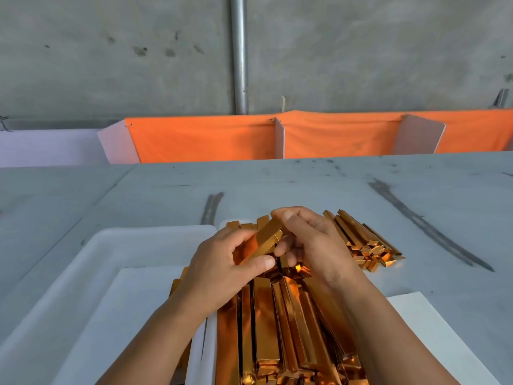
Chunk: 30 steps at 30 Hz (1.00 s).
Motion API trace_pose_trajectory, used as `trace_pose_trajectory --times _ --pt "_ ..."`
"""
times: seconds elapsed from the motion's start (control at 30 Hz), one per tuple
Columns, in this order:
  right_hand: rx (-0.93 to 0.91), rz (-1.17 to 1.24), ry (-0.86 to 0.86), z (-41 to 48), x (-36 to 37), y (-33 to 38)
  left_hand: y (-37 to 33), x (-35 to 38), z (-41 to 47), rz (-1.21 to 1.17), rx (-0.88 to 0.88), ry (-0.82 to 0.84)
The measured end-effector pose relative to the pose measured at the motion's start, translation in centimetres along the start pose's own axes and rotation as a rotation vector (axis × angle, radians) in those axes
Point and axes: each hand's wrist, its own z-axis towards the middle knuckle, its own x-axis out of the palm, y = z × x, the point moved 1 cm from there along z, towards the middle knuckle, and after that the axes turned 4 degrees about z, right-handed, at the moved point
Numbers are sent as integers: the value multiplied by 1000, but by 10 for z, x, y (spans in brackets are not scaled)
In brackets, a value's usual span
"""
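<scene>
A long gold foil box (263, 240) is held tilted between both hands above a white tray (208, 343) heaped with several more gold boxes (286, 329). My left hand (222, 270) grips its near end, thumb curled under it. My right hand (311, 243) pinches its far end with thumb and fingertips. Another pile of gold boxes (363, 240) lies on the table to the right of my hands.
A second white tray (91, 262) stands at the left, holding a white sheet (125, 309). A white board (422, 309) lies at the right. The grey table (277, 184) stretches ahead to orange cloth dividers (208, 140) and a concrete wall.
</scene>
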Motion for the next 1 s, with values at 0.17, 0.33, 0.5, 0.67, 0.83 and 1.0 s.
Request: trace_pose_trajectory --times 0.17,0.33,0.5,0.67,0.83,1.0 --pt "2 17 25 1 -4 -3 6 -1 -1 35 47 -60" --pt "-23 56 53 2 -3 -2 5 -3 -1 -44 40 -37" --pt "-68 36 84 1 -3 -3 1 -6 -1 -357 -76 241" --pt "-50 109 55 3 -3 -4 -1 -13 -1 -579 -212 410" --pt "-59 45 -185 7 -10 -9 3 -12 0 -210 -82 88" --pt "-64 -52 -222 6 -4 -13 7 -2 -2 240 -29 -60"
